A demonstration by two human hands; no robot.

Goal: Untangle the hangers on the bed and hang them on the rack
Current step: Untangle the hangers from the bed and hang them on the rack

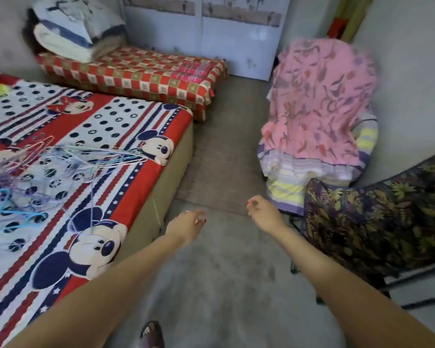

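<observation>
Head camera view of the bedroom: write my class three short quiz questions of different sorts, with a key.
1. True or false: the tangled pile of thin pastel wire hangers lies on the cartoon-print bed sheet.
2. What does the left hand hold?
A. a hanger
B. nothing
C. a pillow
3. What colour is the floral cloth draped over the chair?

Key: 1 true; 2 B; 3 pink.

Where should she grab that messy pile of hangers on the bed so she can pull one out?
Probably at the right end of the pile of hangers, where thin wire loops poke out loose toward the bed's edge. Coming from the floor side with the left hand looks easiest, as it is nearest; the middle is too knotted. Both hands hold nothing; the right hand could steady the rest.
</observation>
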